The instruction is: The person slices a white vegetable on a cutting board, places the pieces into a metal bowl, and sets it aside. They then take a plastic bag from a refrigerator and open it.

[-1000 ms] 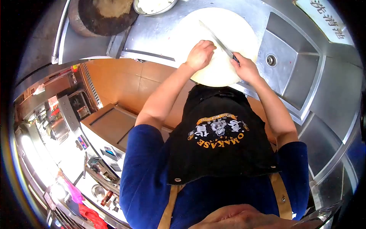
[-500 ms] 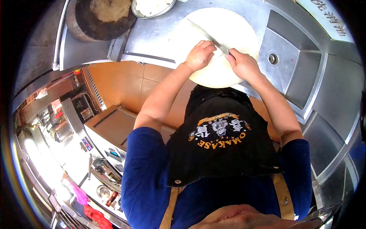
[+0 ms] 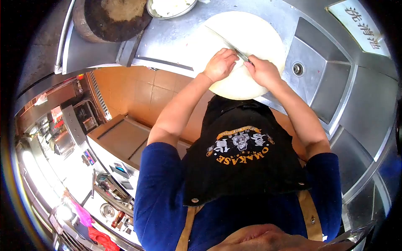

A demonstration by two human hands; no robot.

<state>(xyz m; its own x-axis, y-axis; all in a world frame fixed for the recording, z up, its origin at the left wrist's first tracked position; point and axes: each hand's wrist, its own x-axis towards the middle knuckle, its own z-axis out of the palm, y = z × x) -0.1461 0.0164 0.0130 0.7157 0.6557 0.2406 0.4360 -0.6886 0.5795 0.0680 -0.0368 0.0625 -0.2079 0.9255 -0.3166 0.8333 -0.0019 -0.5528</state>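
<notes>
A knife (image 3: 228,43) lies slantwise over a round, pale cutting board (image 3: 259,33), its tip toward the upper left. My right hand (image 3: 264,72) is wrapped round the knife's dark handle. Beside the blade, on the left, is my left hand (image 3: 221,65), with its fingers curled together over the board close to the handle end. Whatever lies under those fingers is too small and pale to make out.
A steel sink (image 3: 310,71) adjoins the board on the right. At the upper left are a thick round wooden block (image 3: 90,25) and a metal bowl (image 3: 184,11) of white pieces. A brown-topped cabinet (image 3: 121,136) stands below the counter.
The view has shifted slightly. The knife's handle and my right hand have moved a little left, closer to my left hand, which stays curled beside the blade.
</notes>
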